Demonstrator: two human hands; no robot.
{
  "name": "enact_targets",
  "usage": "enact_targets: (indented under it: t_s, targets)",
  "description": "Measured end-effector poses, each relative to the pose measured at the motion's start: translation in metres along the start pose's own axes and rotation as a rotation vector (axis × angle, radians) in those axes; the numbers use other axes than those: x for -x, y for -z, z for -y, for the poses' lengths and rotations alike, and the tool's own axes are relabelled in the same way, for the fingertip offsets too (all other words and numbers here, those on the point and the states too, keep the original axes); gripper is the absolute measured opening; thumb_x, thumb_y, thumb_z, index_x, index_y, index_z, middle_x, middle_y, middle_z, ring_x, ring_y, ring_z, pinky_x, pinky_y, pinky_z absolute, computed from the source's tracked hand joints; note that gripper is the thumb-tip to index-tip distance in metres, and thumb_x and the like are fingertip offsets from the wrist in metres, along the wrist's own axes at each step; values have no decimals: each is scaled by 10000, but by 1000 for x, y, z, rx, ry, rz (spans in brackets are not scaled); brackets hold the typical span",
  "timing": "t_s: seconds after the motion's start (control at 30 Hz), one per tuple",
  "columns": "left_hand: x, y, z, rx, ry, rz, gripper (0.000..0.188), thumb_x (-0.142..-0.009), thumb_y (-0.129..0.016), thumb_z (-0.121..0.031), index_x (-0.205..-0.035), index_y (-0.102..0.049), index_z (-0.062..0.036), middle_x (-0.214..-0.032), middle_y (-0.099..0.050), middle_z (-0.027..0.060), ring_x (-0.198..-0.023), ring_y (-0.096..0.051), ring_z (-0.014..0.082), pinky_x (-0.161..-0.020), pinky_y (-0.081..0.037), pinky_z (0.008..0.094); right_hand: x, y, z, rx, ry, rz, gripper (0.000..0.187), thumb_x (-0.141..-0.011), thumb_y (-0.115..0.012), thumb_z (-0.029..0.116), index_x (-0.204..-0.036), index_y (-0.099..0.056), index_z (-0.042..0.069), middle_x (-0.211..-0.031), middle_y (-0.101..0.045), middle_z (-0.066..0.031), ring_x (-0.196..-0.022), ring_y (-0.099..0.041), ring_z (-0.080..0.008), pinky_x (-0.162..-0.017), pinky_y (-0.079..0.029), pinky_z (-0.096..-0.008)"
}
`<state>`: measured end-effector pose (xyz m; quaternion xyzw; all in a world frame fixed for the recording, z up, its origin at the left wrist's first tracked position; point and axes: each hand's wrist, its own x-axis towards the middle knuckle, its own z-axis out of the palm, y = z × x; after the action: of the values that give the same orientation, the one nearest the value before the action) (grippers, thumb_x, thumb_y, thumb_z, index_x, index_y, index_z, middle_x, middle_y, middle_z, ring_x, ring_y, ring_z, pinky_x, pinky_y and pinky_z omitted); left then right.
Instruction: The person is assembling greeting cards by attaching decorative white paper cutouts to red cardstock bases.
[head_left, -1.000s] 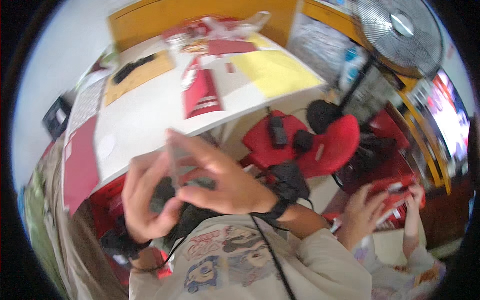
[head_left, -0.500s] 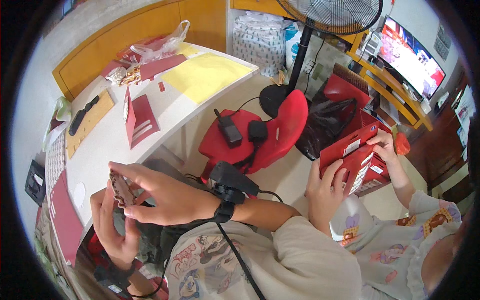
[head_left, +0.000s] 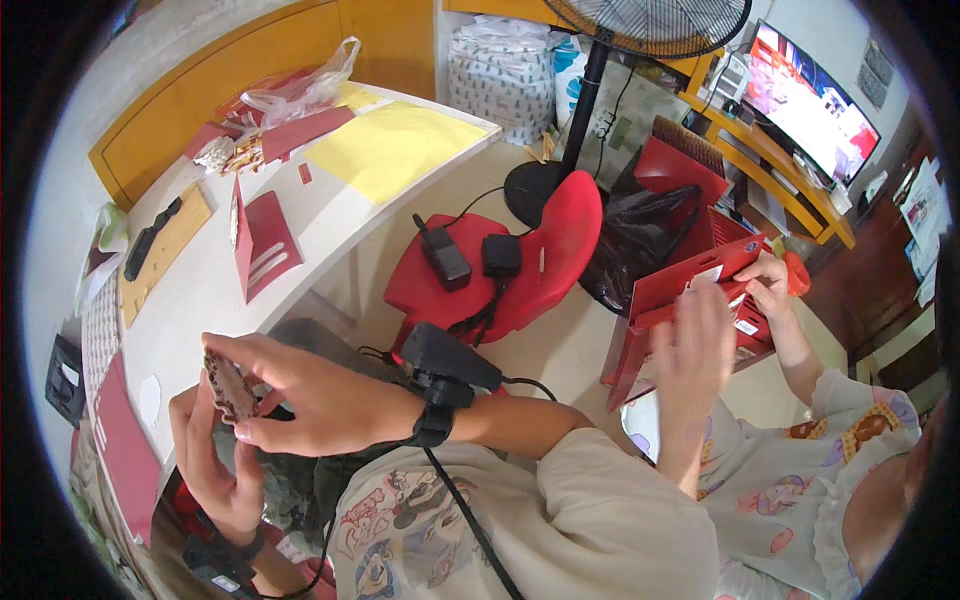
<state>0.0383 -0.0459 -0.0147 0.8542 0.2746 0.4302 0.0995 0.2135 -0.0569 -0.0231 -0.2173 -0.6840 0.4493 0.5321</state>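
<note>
Over the near left corner of the white table, both my hands hold a small pinkish-brown piece (head_left: 230,390) with a dark scalloped edge. My right hand (head_left: 315,395) grips it from above and the right, thumb below and index finger on its top edge. My left hand (head_left: 212,470) is beneath, its fingers curled behind the piece and its thumb close to the lower edge. What the piece is made of, I cannot make out. A folded dark red card (head_left: 270,240) stands partly open on the table beyond my hands.
The white table (head_left: 190,335) carries yellow paper (head_left: 395,148), a wooden board (head_left: 165,250) and a plastic bag (head_left: 310,90). A red chair (head_left: 565,235) holds black adapters. At the right, another person's hands (head_left: 765,285) handle red card sheets (head_left: 690,280) near a standing fan (head_left: 590,110).
My hands keep their hold on the scalloped piece, barely altered. The view has shifted slightly. The other person's nearer hand has lifted off the red cards and is blurred; the cards have tilted.
</note>
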Motion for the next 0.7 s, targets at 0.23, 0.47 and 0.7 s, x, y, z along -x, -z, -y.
enact_targets:
  t_s: [0.23,0.47,0.7]
  targets:
    - [0,-1,-2,-1,-5,1,480,-809,-513,-274,-1176,-450,28,-976,-493,183,-876,-494,272,-749,-395,348,1,-4,-7,1,88,-70,673,-762,-563,133,-1303,-204,-41,-1204,-363,-188,-982,-487,-258,-754,-495,-307]
    - [1,1,-2,-4,0,19,476,-815,-508,-270,-1189,-446,18,-982,-489,179,-881,-493,270,-758,-392,348,2,-1,-4,9,16,-5,691,-773,-547,116,-1336,-165,0,-1248,-317,-178,-1038,-449,-235,-809,-470,-297]
    - [-1,3,-3,-42,-6,40,489,-815,-517,-287,-1195,-449,13,-975,-490,173,-858,-493,259,-736,-396,341,3,-2,-4,33,31,-9,689,-774,-542,113,-1333,-159,-13,-1240,-319,-180,-1029,-452,-232,-804,-474,-296]
